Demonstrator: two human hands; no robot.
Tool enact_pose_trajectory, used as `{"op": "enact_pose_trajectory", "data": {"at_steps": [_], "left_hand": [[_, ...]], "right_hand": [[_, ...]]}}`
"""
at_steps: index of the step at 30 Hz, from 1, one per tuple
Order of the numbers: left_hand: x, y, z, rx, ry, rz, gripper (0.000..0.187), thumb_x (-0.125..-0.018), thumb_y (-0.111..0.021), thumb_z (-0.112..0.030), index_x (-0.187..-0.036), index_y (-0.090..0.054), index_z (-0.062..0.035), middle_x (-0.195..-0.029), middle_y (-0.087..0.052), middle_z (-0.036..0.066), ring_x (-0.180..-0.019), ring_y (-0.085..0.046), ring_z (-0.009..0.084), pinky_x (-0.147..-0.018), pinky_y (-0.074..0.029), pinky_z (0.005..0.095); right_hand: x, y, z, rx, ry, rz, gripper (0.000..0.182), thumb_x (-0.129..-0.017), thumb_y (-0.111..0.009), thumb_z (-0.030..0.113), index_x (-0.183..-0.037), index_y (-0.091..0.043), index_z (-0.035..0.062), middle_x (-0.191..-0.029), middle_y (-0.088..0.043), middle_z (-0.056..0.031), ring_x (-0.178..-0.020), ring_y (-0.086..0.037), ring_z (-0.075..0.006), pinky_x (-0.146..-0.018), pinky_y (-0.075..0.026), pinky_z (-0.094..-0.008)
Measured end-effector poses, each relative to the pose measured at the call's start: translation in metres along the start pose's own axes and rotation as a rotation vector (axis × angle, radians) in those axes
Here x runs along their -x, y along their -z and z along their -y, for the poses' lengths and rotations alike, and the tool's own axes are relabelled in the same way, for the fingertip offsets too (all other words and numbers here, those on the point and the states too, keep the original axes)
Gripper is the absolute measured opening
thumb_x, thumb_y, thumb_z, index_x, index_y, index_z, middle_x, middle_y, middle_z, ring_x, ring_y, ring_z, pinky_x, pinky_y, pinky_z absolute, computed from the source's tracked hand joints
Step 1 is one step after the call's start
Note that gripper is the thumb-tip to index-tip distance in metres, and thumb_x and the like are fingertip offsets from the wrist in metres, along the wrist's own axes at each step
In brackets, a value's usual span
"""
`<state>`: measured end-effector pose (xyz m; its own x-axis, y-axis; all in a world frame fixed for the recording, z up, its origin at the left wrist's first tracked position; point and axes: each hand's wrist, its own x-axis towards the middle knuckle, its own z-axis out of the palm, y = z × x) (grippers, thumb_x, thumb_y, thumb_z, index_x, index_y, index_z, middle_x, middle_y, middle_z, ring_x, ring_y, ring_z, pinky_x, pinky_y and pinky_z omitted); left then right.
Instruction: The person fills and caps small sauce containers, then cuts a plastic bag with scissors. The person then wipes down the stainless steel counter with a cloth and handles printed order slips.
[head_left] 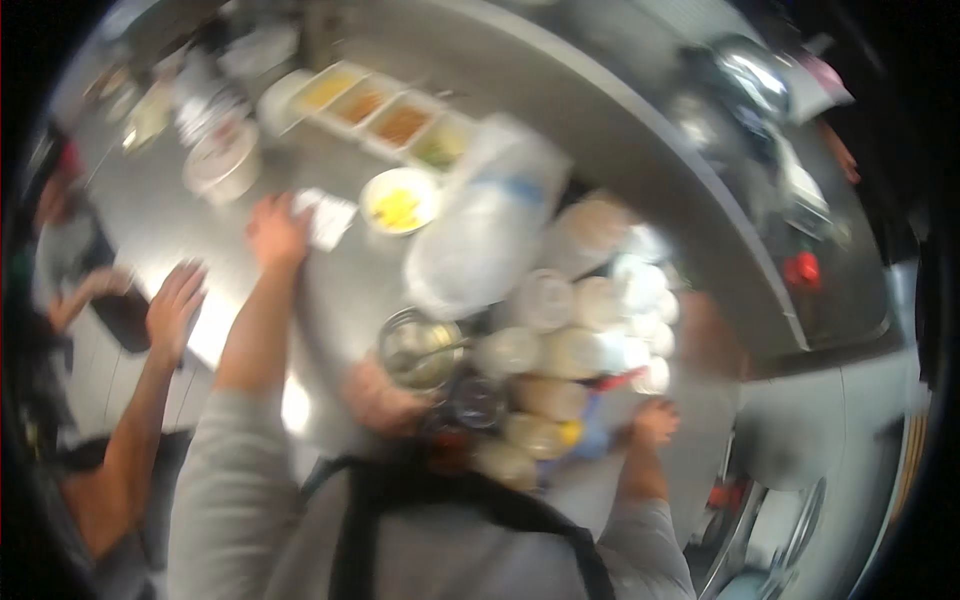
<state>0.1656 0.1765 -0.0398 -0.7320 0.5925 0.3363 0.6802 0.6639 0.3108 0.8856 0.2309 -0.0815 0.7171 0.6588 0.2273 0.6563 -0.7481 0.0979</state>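
Note:
The picture is blurred by motion. My left hand [278, 232] reaches out over the steel counter, its thumb side at the edge of a white paper slip [331, 219], which it seems to pinch. To the right of the slip is a white bowl [400, 200] with yellow food in it. My right hand [655, 422] rests with its fingers apart at the right end of a cluster of lidded tubs [545, 300], close to a red object [620, 379]. Nearer my body sits a metal bowl [421, 349] with a utensil in it, beside a skin-toned shape I cannot make out.
A filled clear plastic bag [488, 220] lies mid-counter, below a row of food trays [400, 122]. Farther left stands a white tub [221, 165]. Another person's hand [178, 305] extends from the left, and a second person stands beyond. A raised steel ledge [640, 110] borders the right.

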Motion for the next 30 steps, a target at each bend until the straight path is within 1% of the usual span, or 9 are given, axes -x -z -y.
{"op": "enact_pose_trajectory", "data": {"at_steps": [1, 3, 6, 9, 10, 16, 25, 28, 30], "left_hand": [[0.003, 0.012, -0.008, -0.056, 0.036, 0.05, 0.052, -0.082, -0.058, -0.04, -0.128, -0.048, -0.0174, -0.131, -0.045, 0.012, -0.127, -0.036, 0.028, -0.102, -0.027, 0.0494], [0.005, 0.019, -0.011, -0.006, 0.056, 0.054, 0.055, -0.082, -0.057, -0.041, -0.129, -0.045, -0.0165, -0.13, -0.044, 0.012, -0.127, -0.034, 0.0267, -0.103, -0.025, 0.0492], [0.008, 0.022, -0.01, 0.072, 0.073, 0.02, 0.054, -0.081, -0.058, -0.042, -0.127, -0.045, -0.017, -0.127, -0.045, 0.011, -0.126, -0.034, 0.0259, -0.103, -0.023, 0.0487], [0.007, 0.03, -0.014, 0.054, 0.11, 0.083, 0.051, -0.08, -0.06, -0.043, -0.123, -0.048, -0.0185, -0.124, -0.046, 0.01, -0.126, -0.034, 0.0255, -0.103, -0.023, 0.0479], [0.008, 0.031, -0.014, 0.054, 0.097, 0.081, 0.045, -0.079, -0.059, -0.04, -0.118, -0.053, -0.0189, -0.124, -0.046, 0.01, -0.126, -0.033, 0.0248, -0.103, -0.023, 0.0475], [0.007, 0.019, -0.007, 0.11, 0.069, 0.021, 0.035, -0.078, -0.053, -0.024, -0.111, -0.059, -0.0171, -0.124, -0.046, 0.009, -0.127, -0.033, 0.0231, -0.103, -0.023, 0.0473], [0.007, 0.029, -0.013, 0.092, 0.096, 0.099, 0.04, -0.076, -0.052, -0.02, -0.116, -0.055, -0.0179, -0.127, -0.044, 0.008, -0.129, -0.03, 0.0233, -0.105, -0.02, 0.0481], [0.007, 0.027, -0.013, 0.084, 0.105, 0.082, 0.044, -0.077, -0.051, -0.018, -0.121, -0.052, -0.0184, -0.134, -0.042, 0.005, -0.132, -0.028, 0.0244, -0.106, -0.021, 0.0501], [0.011, 0.02, -0.009, 0.044, 0.036, -0.001, 0.048, -0.077, -0.051, -0.017, -0.125, -0.049, -0.0194, -0.139, -0.038, 0.003, -0.133, -0.027, 0.025, -0.105, -0.021, 0.0518]], "right_hand": [[0.001, -0.003, -0.003, -0.013, 0.003, -0.009, 0.047, -0.089, -0.038, 0.045, -0.126, -0.046, 0.0165, -0.125, -0.044, -0.0104, -0.115, -0.044, -0.0299, -0.089, -0.039, -0.0518], [-0.004, -0.009, -0.004, -0.007, -0.019, -0.006, 0.048, -0.088, -0.038, 0.047, -0.128, -0.045, 0.0194, -0.127, -0.043, -0.0091, -0.117, -0.044, -0.0289, -0.09, -0.038, -0.0521], [-0.006, -0.012, -0.006, -0.024, -0.016, -0.014, 0.05, -0.088, -0.039, 0.047, -0.13, -0.043, 0.0214, -0.129, -0.042, -0.0087, -0.118, -0.043, -0.0283, -0.092, -0.036, -0.0525], [-0.005, -0.009, -0.004, -0.027, -0.03, 0.015, 0.051, -0.088, -0.039, 0.047, -0.132, -0.042, 0.0218, -0.131, -0.041, -0.0081, -0.12, -0.041, -0.028, -0.094, -0.034, -0.0525], [-0.004, -0.006, -0.004, -0.029, -0.028, 0.014, 0.05, -0.089, -0.039, 0.047, -0.132, -0.042, 0.0217, -0.132, -0.041, -0.0083, -0.12, -0.041, -0.0276, -0.094, -0.034, -0.052], [0.0, 0.0, -0.003, -0.038, -0.03, 0.038, 0.05, -0.089, -0.039, 0.047, -0.133, -0.041, 0.0221, -0.133, -0.039, -0.0084, -0.121, -0.04, -0.027, -0.095, -0.033, -0.0518], [0.0, 0.004, -0.001, -0.026, -0.026, 0.055, 0.052, -0.089, -0.039, 0.046, -0.134, -0.038, 0.0206, -0.133, -0.038, -0.0091, -0.122, -0.039, -0.0283, -0.095, -0.033, -0.052], [0.002, 0.004, -0.002, -0.032, -0.021, 0.047, 0.051, -0.09, -0.039, 0.046, -0.134, -0.039, 0.0196, -0.133, -0.039, -0.01, -0.122, -0.039, -0.0284, -0.095, -0.034, -0.0526], [0.002, 0.003, -0.002, 0.002, -0.018, 0.043, 0.05, -0.089, -0.04, 0.046, -0.132, -0.04, 0.0188, -0.131, -0.039, -0.0098, -0.12, -0.041, -0.0287, -0.093, -0.036, -0.052]]}}
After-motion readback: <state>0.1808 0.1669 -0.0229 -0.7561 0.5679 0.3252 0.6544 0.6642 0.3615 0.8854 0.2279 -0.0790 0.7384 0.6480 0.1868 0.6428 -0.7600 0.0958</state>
